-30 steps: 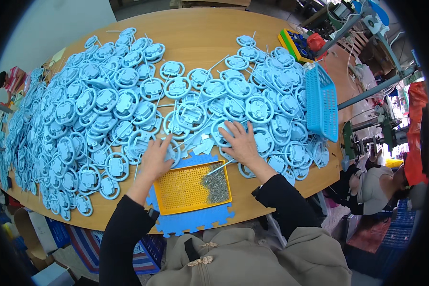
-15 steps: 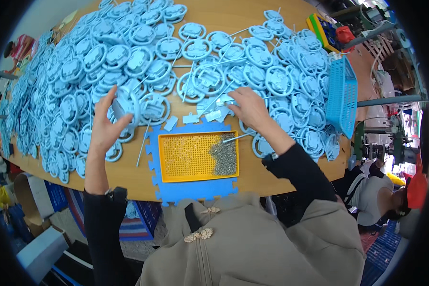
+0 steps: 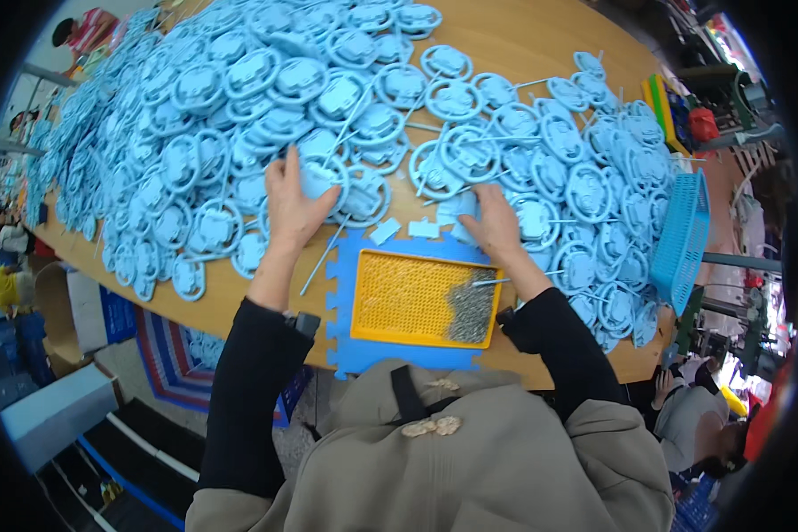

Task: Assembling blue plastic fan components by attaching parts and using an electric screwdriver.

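My left hand (image 3: pixel 294 206) is at the front of a heap of light-blue plastic ring-shaped parts (image 3: pixel 297 80). Its thumb and fingers are spread on either side of one such part (image 3: pixel 317 180), and no firm grip shows. To the right, my right hand (image 3: pixel 496 226) reaches over small flat light-blue plates (image 3: pixel 455 210), thumb apart from the fingers. Loose light-blue pieces (image 3: pixel 423 230) lie between the hands. Nearer me, a yellow tray (image 3: pixel 403 337) with a gridded bottom holds a pile of small metal pieces (image 3: pixel 472 310) at its right end.
Under the tray lies a blue foam mat (image 3: pixel 341 306) on the wooden table (image 3: pixel 541 31). More ring parts with thin rods (image 3: pixel 585 191) fill the right side, beside a blue basket (image 3: pixel 683 239). Other people (image 3: pixel 696 412) are at the right and far left.
The whole view has shifted, so the table appears farther right. Relative to the tray, my left hand has come closer and my right hand has moved left and nearer me.
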`<state>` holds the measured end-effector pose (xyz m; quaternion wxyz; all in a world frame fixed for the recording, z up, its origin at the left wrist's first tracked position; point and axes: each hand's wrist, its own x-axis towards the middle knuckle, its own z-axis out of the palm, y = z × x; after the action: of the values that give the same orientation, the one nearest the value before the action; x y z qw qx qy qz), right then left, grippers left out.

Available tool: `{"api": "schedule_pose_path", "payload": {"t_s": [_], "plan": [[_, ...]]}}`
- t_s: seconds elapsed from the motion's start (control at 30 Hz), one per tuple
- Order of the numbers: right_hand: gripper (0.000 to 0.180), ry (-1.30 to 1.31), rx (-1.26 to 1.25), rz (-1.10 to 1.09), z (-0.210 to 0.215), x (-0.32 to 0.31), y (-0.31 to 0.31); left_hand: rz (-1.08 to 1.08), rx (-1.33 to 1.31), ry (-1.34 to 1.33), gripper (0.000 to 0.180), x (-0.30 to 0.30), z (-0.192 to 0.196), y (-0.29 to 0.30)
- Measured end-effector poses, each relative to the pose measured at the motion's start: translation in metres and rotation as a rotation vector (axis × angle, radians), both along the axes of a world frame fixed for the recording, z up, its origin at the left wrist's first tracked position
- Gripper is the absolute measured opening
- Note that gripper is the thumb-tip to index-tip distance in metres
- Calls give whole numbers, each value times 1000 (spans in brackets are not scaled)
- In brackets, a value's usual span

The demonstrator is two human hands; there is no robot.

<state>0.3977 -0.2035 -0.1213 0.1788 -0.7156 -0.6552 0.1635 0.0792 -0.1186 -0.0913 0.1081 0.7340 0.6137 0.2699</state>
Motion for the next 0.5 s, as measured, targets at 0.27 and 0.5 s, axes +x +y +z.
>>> {"api": "schedule_pose_path", "payload": {"t_s": [0.27,0.5], "plan": [[21,486,-73,-216,4,10,-10,-26,94,103,81,-4,21,39],[23,1253,-273,-342,29,-13,1,-355,145,278,78,41,24,-14]]}}
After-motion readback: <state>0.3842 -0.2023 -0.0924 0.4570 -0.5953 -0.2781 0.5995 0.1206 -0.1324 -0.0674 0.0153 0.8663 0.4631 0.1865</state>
